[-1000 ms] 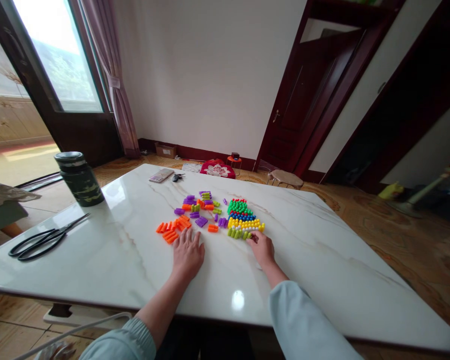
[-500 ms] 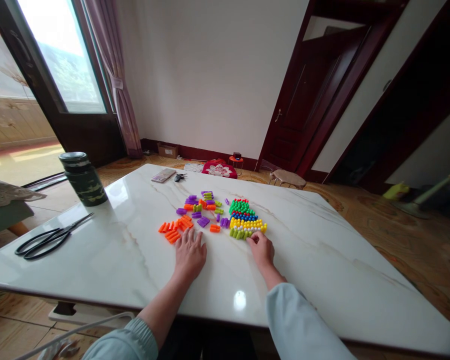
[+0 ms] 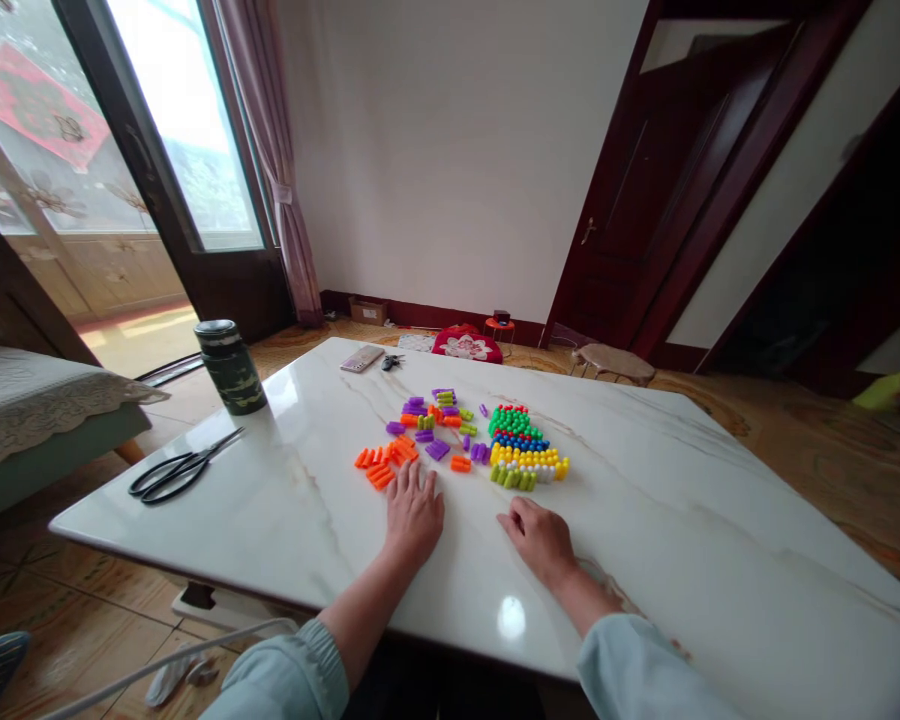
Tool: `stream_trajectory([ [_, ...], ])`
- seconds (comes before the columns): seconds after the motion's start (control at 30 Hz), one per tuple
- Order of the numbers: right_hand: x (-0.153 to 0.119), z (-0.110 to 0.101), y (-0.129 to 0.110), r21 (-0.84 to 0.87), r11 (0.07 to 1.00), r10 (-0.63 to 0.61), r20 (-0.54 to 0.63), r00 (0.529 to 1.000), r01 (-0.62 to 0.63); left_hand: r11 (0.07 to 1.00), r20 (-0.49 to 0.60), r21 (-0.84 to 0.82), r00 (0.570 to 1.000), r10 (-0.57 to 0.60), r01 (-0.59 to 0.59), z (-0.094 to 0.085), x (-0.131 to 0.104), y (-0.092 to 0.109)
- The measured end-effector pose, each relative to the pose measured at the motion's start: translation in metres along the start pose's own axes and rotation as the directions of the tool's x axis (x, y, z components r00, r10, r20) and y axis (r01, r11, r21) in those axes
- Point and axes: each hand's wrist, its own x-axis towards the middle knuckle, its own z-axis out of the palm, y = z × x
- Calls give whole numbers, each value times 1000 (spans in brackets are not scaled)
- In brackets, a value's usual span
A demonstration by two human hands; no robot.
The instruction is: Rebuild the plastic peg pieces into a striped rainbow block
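Observation:
My left hand [image 3: 415, 510] lies flat on the white marble-patterned table [image 3: 285, 520], fingers spread, its tips just below the orange pieces [image 3: 380, 477]. Curled fingers close my right hand [image 3: 541, 538], which rests on the table below the lime-green row [image 3: 514, 479]; whether anything small is in it is hidden. Behind that row stand yellow pieces [image 3: 529, 458], white ones, blue ones [image 3: 521, 441] and green ones [image 3: 514, 421], grouped close together. Purple pieces [image 3: 437, 450] lie scattered with orange and lime ones to the left of this group.
Black-handled scissors [image 3: 180, 472] lie at the table's left, near a camouflage-patterned flask [image 3: 230, 370]. A phone [image 3: 362, 359] and keys [image 3: 391, 362] lie at the far edge. Beyond the table are a round stool [image 3: 613, 363] and a red door.
My right hand has drawn back from the lime-green row toward the near edge. My left hand stays in place by the orange pieces. The camera view has turned left.

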Motion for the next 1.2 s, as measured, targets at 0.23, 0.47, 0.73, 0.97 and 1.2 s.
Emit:
stream_trajectory([
  [0.23, 2, 3, -1, -118, 987, -109, -20, 994, 105, 993, 3, -108, 999, 38, -38, -9, 35, -4],
  [0.47, 2, 7, 1, -109, 988, -117, -23, 993, 114, 975, 100, -196, 991, -84, 103, -2, 140, -31],
  [0.73, 3, 6, 1, -79, 992, -102, -4, 995, 101, 915, 214, -395, 977, 0, 86, 4, 175, -53],
  [0.97, 2, 5, -1, -86, 992, -94, -3, 996, 93, 756, 475, -649, 822, 315, 87, -16, 143, -60],
  [1.2, 1, 6, -1, -58, 995, -87, -4, 996, 86, 842, 579, -539, 723, 378, -9, -22, 149, -46],
])
